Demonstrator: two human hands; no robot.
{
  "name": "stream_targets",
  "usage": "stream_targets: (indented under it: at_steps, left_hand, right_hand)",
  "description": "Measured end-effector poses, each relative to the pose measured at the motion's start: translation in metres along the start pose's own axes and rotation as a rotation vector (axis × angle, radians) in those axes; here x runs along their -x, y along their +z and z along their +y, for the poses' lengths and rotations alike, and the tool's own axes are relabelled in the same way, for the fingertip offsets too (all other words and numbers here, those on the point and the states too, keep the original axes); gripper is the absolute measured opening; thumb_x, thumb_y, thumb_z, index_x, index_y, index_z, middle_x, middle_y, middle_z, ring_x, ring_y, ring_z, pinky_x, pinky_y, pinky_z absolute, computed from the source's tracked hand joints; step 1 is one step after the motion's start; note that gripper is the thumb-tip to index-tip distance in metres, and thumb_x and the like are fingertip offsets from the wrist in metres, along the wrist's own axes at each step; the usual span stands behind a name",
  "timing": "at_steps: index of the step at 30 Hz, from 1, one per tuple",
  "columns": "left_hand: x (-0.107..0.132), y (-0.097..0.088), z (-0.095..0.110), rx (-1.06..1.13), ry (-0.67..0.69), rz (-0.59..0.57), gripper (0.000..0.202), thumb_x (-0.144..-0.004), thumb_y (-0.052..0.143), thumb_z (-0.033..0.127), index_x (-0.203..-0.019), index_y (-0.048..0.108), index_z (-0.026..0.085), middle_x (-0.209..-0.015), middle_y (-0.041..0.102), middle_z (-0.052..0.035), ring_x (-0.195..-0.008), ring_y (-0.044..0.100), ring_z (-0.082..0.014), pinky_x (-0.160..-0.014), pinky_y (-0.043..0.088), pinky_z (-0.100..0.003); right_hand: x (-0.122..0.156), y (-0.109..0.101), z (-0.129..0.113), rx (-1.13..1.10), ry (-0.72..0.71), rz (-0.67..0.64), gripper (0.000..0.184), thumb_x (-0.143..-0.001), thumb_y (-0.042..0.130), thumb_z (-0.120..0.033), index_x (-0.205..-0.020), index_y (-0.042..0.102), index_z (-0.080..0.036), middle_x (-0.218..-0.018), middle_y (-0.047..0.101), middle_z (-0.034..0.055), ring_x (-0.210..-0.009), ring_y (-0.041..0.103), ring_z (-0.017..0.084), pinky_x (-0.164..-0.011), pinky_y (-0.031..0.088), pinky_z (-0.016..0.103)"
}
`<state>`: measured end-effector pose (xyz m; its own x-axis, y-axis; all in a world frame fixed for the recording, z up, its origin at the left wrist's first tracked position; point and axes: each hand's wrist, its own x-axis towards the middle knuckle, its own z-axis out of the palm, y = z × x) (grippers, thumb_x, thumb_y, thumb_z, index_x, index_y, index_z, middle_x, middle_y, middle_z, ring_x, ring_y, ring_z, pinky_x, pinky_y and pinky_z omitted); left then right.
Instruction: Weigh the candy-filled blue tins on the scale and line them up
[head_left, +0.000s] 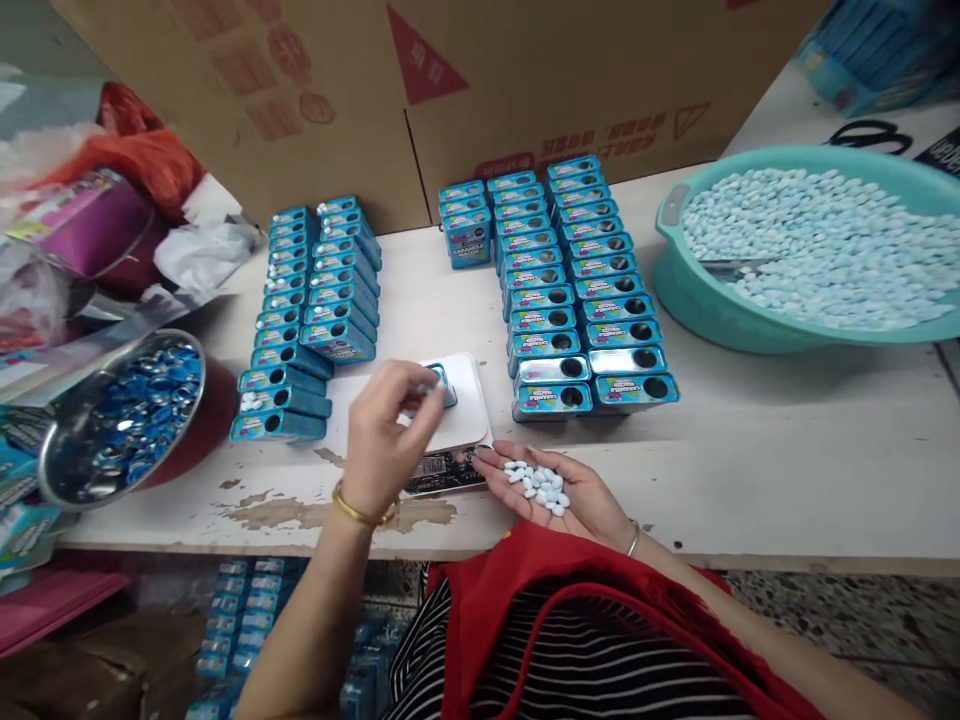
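Midway, I judge: left hand (386, 430) grip pinched together over tin (444, 384) on scale (465, 415), right hand (559, 492) open, cradling candies (537, 484); basin (675, 290) heaped, rows of tins (592, 300) uncapped.

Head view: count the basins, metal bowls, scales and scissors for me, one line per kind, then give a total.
Teal basin: 1
Metal bowl: 1
Scale: 1
Scissors: 1
Total: 4

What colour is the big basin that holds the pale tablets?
Teal; the basin shows best in the head view.
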<state>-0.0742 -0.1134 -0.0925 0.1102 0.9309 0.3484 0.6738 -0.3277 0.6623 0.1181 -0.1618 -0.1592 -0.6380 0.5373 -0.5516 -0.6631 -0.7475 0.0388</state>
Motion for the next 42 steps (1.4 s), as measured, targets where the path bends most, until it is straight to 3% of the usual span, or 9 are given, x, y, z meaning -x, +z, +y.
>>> stream_targets:
  at_steps: [4, 8, 10, 13, 16, 21, 30, 36, 42]
  left_hand:
    - [-0.018, -0.010, -0.017, -0.149, -0.027, -0.032, 0.004, -0.083, 0.060, 0.020, -0.081, 0.060, 0.016, -0.075, 0.058, 0.0010, -0.063, 0.051, -0.0080, -0.059, 0.043, -0.021]
    - [-0.009, -0.007, -0.006, -0.196, 0.027, -0.083, 0.009, -0.087, 0.054, 0.023, -0.091, 0.061, 0.017, -0.084, 0.062, -0.0022, -0.069, 0.055, -0.0106, -0.064, 0.046, -0.024]
    - [0.007, 0.004, 0.010, -0.161, 0.105, -0.231, 0.015, -0.089, 0.050, 0.022, -0.101, 0.059, 0.019, -0.093, 0.061, -0.0042, -0.078, 0.056, -0.0126, -0.069, 0.048, -0.026]
    - [0.036, 0.033, 0.031, -0.157, 0.189, -0.560, 0.029, -0.088, 0.050, 0.023, -0.117, 0.051, 0.020, -0.106, 0.057, -0.0075, -0.089, 0.057, -0.0170, -0.073, 0.051, -0.030]
    - [0.058, 0.061, 0.040, -0.233, 0.172, -0.671, 0.026, -0.089, 0.045, 0.020, -0.114, 0.051, 0.016, -0.109, 0.054, -0.0101, -0.092, 0.056, -0.0198, -0.073, 0.051, -0.032]
    - [0.070, 0.073, 0.037, -0.258, 0.166, -0.647, 0.021, -0.092, 0.033, 0.018, -0.101, 0.052, 0.015, -0.105, 0.054, -0.0099, -0.085, 0.054, -0.0176, -0.069, 0.049, -0.030]
    - [0.074, 0.074, 0.034, -0.287, 0.165, -0.564, 0.016, -0.089, 0.038, 0.015, -0.096, 0.053, 0.015, -0.097, 0.055, -0.0109, -0.085, 0.053, -0.0206, -0.074, 0.050, -0.034]
    - [0.074, 0.075, 0.031, -0.271, 0.180, -0.547, 0.011, -0.085, 0.045, 0.014, -0.090, 0.054, 0.016, -0.096, 0.054, -0.0094, -0.084, 0.053, -0.0197, -0.070, 0.050, -0.032]
    - [0.054, 0.050, 0.025, 0.048, 0.158, -0.323, 0.005, -0.084, 0.050, 0.012, -0.085, 0.054, 0.016, -0.085, 0.054, -0.0036, -0.076, 0.052, -0.0117, -0.066, 0.047, -0.024]
  right_hand:
    - [-0.003, 0.007, -0.001, 0.008, -0.001, 0.008, 0.034, -0.092, 0.041, -0.019, -0.119, 0.056, -0.006, -0.124, 0.062, 0.0148, -0.121, 0.054, 0.022, -0.102, 0.045, 0.033]
    - [-0.004, 0.008, -0.004, 0.005, -0.013, 0.003, 0.034, -0.093, 0.039, -0.021, -0.116, 0.058, -0.005, -0.123, 0.062, 0.0161, -0.117, 0.058, 0.021, -0.101, 0.045, 0.032]
    - [-0.003, 0.006, -0.005, 0.001, -0.017, 0.002, 0.034, -0.094, 0.038, -0.023, -0.113, 0.060, -0.006, -0.117, 0.066, 0.0150, -0.111, 0.062, 0.019, -0.098, 0.047, 0.031]
    - [-0.001, -0.001, -0.006, 0.011, 0.006, 0.040, 0.036, -0.095, 0.037, -0.029, -0.113, 0.062, -0.010, -0.108, 0.070, 0.0113, -0.103, 0.065, 0.018, -0.094, 0.049, 0.033]
    - [0.003, -0.005, -0.006, 0.016, 0.015, 0.105, 0.039, -0.096, 0.034, -0.031, -0.120, 0.059, -0.014, -0.112, 0.069, 0.0096, -0.107, 0.064, 0.020, -0.096, 0.048, 0.038]
    - [0.008, -0.007, -0.004, -0.004, -0.011, 0.203, 0.040, -0.095, 0.032, -0.025, -0.126, 0.055, -0.015, -0.114, 0.069, 0.0081, -0.108, 0.064, 0.020, -0.099, 0.046, 0.039]
    - [0.004, -0.016, -0.002, 0.056, -0.045, 0.141, 0.040, -0.093, 0.038, -0.024, -0.127, 0.055, -0.014, -0.113, 0.069, 0.0092, -0.101, 0.067, 0.020, -0.096, 0.049, 0.038]
    - [0.003, -0.013, -0.001, 0.013, -0.027, 0.126, 0.036, -0.093, 0.037, -0.024, -0.115, 0.062, -0.013, -0.109, 0.070, 0.0101, -0.101, 0.067, 0.020, -0.096, 0.049, 0.039]
    - [-0.005, 0.000, -0.002, -0.039, -0.073, 0.088, 0.037, -0.095, 0.031, -0.022, -0.100, 0.066, -0.011, -0.100, 0.073, 0.0106, -0.101, 0.067, 0.018, -0.097, 0.049, 0.037]
